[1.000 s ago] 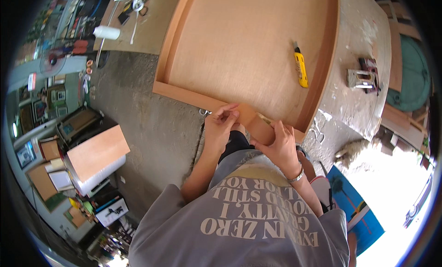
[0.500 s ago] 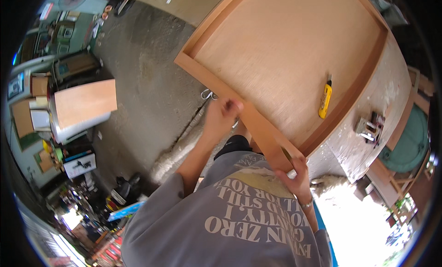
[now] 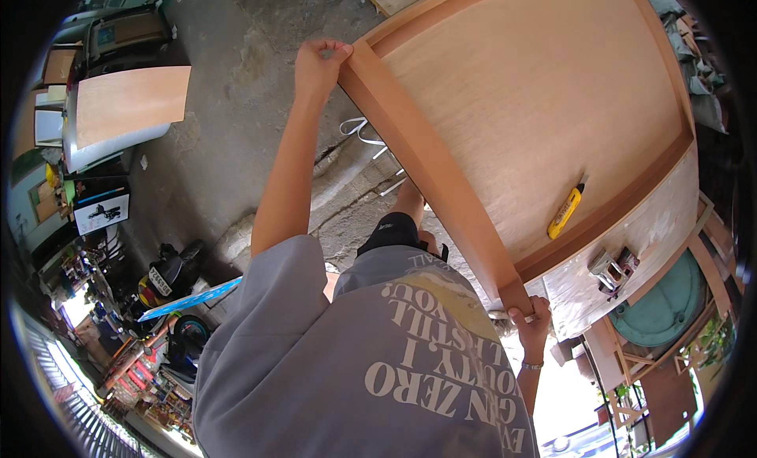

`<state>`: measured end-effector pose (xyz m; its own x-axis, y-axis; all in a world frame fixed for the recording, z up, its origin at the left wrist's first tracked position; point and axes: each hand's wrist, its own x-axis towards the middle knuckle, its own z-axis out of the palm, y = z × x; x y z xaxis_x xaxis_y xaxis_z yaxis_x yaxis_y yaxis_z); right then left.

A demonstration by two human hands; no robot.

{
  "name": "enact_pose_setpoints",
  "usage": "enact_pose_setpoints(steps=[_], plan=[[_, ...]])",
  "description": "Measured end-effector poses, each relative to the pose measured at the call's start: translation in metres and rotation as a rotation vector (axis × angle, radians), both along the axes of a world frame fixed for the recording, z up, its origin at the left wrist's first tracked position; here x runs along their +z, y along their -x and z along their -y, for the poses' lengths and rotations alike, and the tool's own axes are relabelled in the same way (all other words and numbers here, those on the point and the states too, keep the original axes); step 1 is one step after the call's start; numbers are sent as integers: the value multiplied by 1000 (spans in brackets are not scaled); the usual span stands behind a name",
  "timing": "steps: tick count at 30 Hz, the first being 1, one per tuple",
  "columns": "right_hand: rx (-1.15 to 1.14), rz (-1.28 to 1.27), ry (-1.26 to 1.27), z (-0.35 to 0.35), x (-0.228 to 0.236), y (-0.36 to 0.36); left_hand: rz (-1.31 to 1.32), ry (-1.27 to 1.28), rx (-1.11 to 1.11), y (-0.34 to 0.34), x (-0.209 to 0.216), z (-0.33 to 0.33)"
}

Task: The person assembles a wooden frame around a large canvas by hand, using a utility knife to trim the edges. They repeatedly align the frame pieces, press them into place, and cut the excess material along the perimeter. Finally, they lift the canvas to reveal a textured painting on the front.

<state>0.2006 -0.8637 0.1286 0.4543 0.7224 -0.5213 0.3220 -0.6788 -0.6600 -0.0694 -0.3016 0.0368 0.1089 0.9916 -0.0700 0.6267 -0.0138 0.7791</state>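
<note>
A long brown strip (image 3: pixel 449 182), like veneer or edge banding, lies along the near side of a large shallow wooden frame with a flat panel (image 3: pixel 512 103) inside. At the frame's far left corner, my left hand (image 3: pixel 319 67) pinches the strip's end between thumb and fingers. My right hand (image 3: pixel 532 324) grips the opposite end, which sticks out past the near right corner. Between my hands the strip runs nearly straight. A yellow utility knife (image 3: pixel 566 212) rests on the panel near its right side, blade end pointing away from me.
The frame sits on a pale, stained worktop (image 3: pixel 650 205), where a small metal tool (image 3: pixel 613 270) lies to the right. Beyond it is a round green object (image 3: pixel 662 300). White cord (image 3: pixel 359 130) lies below the frame's left side. A wooden board (image 3: pixel 134 103) stands at left.
My left hand has moved from the strip's middle to the frame's far left corner. The strip's near end, raised before, now lies lower, with my right hand still on it. My view has shifted.
</note>
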Motion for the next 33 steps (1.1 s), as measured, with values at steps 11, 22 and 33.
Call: enact_pose_setpoints(steps=[11,22,33], plan=[[-25,1,36,-14,-4,2,67,97,51,-4,-8,-9],[-3,59,48,-24,1,6,82,102,84,-1,-12,-8],[-6,37,93,-26,2,4,75,93,65,2,-15,-8]])
